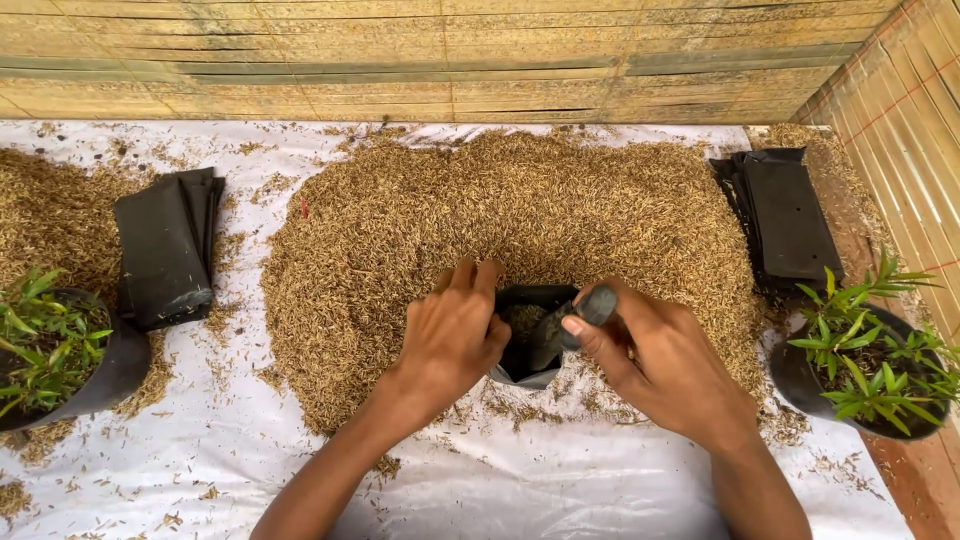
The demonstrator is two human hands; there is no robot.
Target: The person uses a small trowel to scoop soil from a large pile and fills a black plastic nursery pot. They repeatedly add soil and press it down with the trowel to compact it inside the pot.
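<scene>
A woven bamboo wall (pixel 450 60) is backing a white plastic sheet (pixel 560 480) that is lying spread over the ground. At the near edge of a broad heap of rice husks (pixel 520 230), the two hands are working a small black grow bag (pixel 528 345). The left hand (pixel 450 335) is gripping the bag's left rim with fingers curled over it, and the right hand (pixel 650 350) is pinching the right rim between thumb and forefinger, pulling the mouth open. The bag is sitting upright against the heap, with a few husks showing inside. Judging by this, the bag is being opened for filling; the next move likely calls for holding the mouth wide with one hand while the other is scooping husks in. Further out, a stack of flat black bags (pixel 165 245) is lying to the left and another stack (pixel 785 215) to the right. Leafy seedlings are standing in filled bags at the left edge (pixel 50 350) and right edge (pixel 870 360).
</scene>
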